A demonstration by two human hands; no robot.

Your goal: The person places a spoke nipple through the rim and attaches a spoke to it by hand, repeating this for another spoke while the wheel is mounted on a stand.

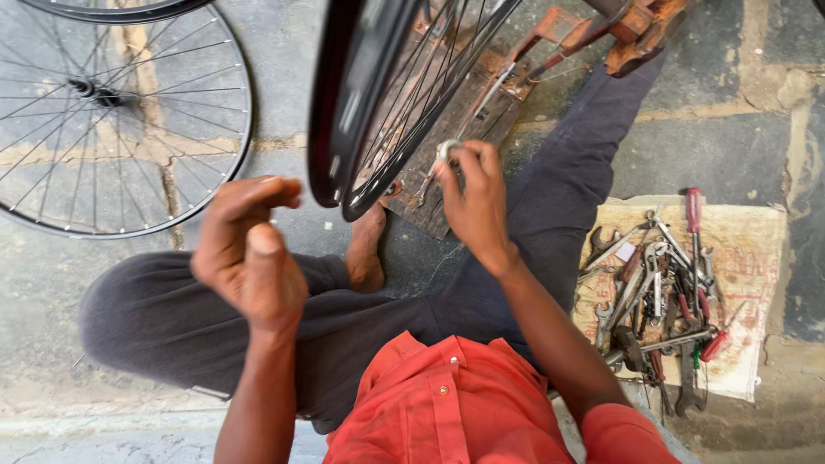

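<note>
Right hand (475, 202) pinched on spoke tool (447, 151).

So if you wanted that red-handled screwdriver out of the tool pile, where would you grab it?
Probably by the red handle of the screwdriver, from above at the far end of the pile. The handle sticks out clear there, while its shaft runs down among the tangled wrenches.

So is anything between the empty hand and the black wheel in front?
Nothing visible. The left hand hangs in open air just left of the black wheel rim; the right hand holds a small metal tool at its spokes.
</note>
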